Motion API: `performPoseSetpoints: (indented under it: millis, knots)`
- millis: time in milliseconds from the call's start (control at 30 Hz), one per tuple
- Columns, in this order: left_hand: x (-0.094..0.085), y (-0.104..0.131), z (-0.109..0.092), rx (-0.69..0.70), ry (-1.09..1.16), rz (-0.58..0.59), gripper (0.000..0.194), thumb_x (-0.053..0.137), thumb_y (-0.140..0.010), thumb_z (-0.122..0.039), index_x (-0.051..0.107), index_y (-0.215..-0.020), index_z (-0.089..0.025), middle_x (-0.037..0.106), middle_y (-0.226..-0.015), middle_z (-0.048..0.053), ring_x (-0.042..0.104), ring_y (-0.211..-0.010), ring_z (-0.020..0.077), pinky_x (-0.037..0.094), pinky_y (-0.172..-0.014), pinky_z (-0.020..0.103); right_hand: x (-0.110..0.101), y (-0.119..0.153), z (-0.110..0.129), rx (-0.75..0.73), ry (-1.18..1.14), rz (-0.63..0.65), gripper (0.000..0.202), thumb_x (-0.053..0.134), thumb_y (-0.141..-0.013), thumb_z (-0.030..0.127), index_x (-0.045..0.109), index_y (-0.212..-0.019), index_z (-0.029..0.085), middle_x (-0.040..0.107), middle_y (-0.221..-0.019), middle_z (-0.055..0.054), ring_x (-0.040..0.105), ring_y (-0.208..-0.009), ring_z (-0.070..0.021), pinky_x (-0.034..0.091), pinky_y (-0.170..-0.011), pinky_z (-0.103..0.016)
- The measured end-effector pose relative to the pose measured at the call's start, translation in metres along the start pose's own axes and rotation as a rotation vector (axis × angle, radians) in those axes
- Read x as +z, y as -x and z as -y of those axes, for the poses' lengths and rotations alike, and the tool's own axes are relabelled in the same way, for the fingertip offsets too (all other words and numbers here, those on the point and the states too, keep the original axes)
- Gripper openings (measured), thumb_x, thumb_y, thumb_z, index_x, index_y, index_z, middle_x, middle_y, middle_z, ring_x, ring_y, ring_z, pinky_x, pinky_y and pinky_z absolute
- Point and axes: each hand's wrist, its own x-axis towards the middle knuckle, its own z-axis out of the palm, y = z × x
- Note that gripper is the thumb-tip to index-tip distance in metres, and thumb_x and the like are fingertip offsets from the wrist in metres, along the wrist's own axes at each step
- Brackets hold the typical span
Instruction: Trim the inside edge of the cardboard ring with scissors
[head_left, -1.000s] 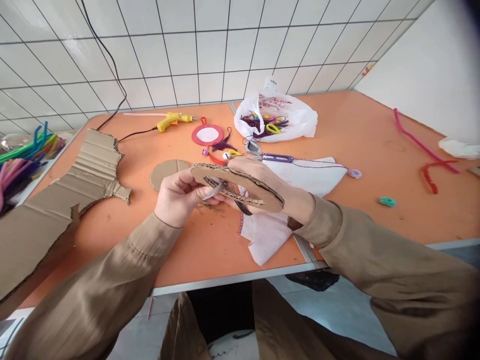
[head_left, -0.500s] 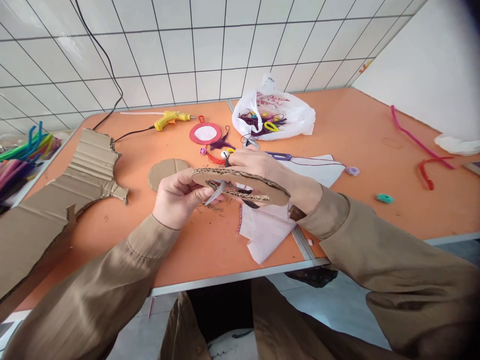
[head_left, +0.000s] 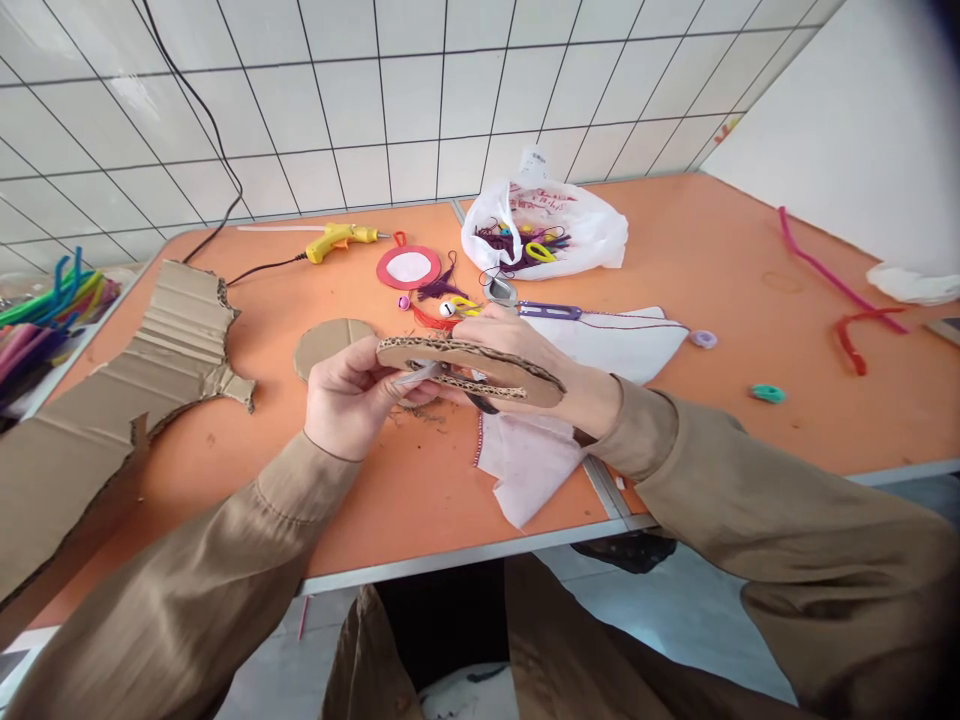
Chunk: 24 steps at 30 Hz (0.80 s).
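Note:
Pinched between the thumb and fingers of my left hand (head_left: 339,400) is the left end of a cardboard ring (head_left: 529,372), its corrugated edge facing me. My right hand (head_left: 517,340) is behind and below the ring, closed on a pair of scissors (head_left: 420,373). Their silver blades poke through the ring's opening near my left thumb, at the inner edge. A dark handle shows below the ring; the rest of it is hidden. On the table behind my left hand lies a cardboard disc (head_left: 319,345), with brown scraps under the ring.
A large cardboard sheet (head_left: 82,430) fills the left side. At the back are a yellow glue gun (head_left: 337,240), a red-rimmed round piece (head_left: 409,267) and a white plastic bag (head_left: 592,235) of tassels. White cloth (head_left: 525,465) lies under my right wrist; pipe cleaners (head_left: 832,265) lie right.
The scissor blades have closed together at the ring's inner edge. The ring and my right hand have shifted slightly left; my left hand keeps its grip.

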Motion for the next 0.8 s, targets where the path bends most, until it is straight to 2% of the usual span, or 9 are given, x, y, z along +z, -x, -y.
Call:
performPoseSetpoints:
  millis: [200, 333, 433, 533, 667, 733, 800]
  knots:
    - [0.002, 0.006, -0.006, -0.074, -0.003, -0.038, 0.02, 0.09, -0.072, -0.034, 0.079, -0.082, -0.02, 0.081, -0.074, 0.003, 0.079, -0.068, 0.0229, 0.069, -0.064, 0.031, -0.004, -0.002, 0.004, 0.074, -0.138, 0.004, 0.017, 0.049, -0.098, 0.026, 0.056, -0.084, 0.02, 0.049, -0.066, 0.003, 0.039, -0.059, -0.0144, 0.028, -0.065, -0.031]
    - [-0.003, 0.001, 0.001, -0.044, 0.004, 0.002, 0.024, 0.091, -0.071, -0.036, 0.079, -0.082, -0.018, 0.08, -0.071, 0.004, 0.077, -0.062, 0.0217, 0.068, -0.059, 0.03, -0.002, -0.001, 0.002, 0.112, -0.121, 0.033, 0.027, 0.052, -0.097, 0.031, 0.049, -0.072, 0.022, 0.051, -0.066, 0.002, 0.04, -0.06, -0.0149, 0.028, -0.065, -0.033]
    - [-0.007, -0.005, 0.0, -0.036, -0.012, 0.041, 0.022, 0.09, -0.071, -0.033, 0.079, -0.081, -0.017, 0.08, -0.071, 0.005, 0.076, -0.059, 0.0199, 0.066, -0.056, 0.028, 0.0, 0.0, 0.002, 0.141, -0.094, 0.049, 0.024, 0.056, -0.098, 0.034, 0.056, -0.078, 0.022, 0.055, -0.068, 0.002, 0.046, -0.063, -0.0153, 0.03, -0.066, -0.034]
    - [-0.009, -0.009, -0.009, -0.026, -0.071, 0.054, 0.021, 0.093, -0.067, -0.03, 0.079, -0.077, -0.017, 0.08, -0.077, 0.006, 0.076, -0.064, 0.0206, 0.067, -0.06, 0.03, 0.001, 0.002, 0.001, 0.118, -0.049, 0.048, 0.02, 0.05, -0.102, 0.036, 0.065, -0.096, 0.024, 0.055, -0.067, 0.002, 0.047, -0.063, -0.0164, 0.029, -0.065, -0.035]
    - [-0.009, -0.011, -0.014, 0.02, -0.101, 0.015, 0.024, 0.095, -0.063, -0.03, 0.078, -0.073, -0.016, 0.079, -0.073, 0.005, 0.075, -0.062, 0.0202, 0.066, -0.059, 0.029, 0.003, 0.004, 0.0, 0.093, -0.043, 0.029, 0.023, 0.048, -0.104, 0.031, 0.066, -0.114, 0.022, 0.061, -0.074, 0.0, 0.054, -0.069, -0.0176, 0.031, -0.066, -0.034]
    - [-0.01, -0.01, -0.011, -0.008, -0.07, 0.011, 0.025, 0.095, -0.063, -0.03, 0.076, -0.07, -0.016, 0.078, -0.069, 0.004, 0.075, -0.059, 0.0203, 0.066, -0.056, 0.029, 0.004, 0.004, 0.0, 0.09, -0.043, -0.011, 0.021, 0.052, -0.101, 0.032, 0.067, -0.112, 0.022, 0.061, -0.074, 0.0, 0.054, -0.069, -0.0178, 0.031, -0.066, -0.034]
    - [-0.01, -0.009, -0.006, -0.045, -0.021, 0.002, 0.025, 0.095, -0.064, -0.03, 0.076, -0.072, -0.017, 0.078, -0.068, 0.003, 0.076, -0.058, 0.0214, 0.066, -0.054, 0.029, 0.005, 0.004, -0.001, 0.089, -0.076, -0.04, 0.016, 0.058, -0.098, 0.035, 0.066, -0.099, 0.021, 0.058, -0.071, 0.0, 0.051, -0.066, -0.0176, 0.031, -0.065, -0.033]
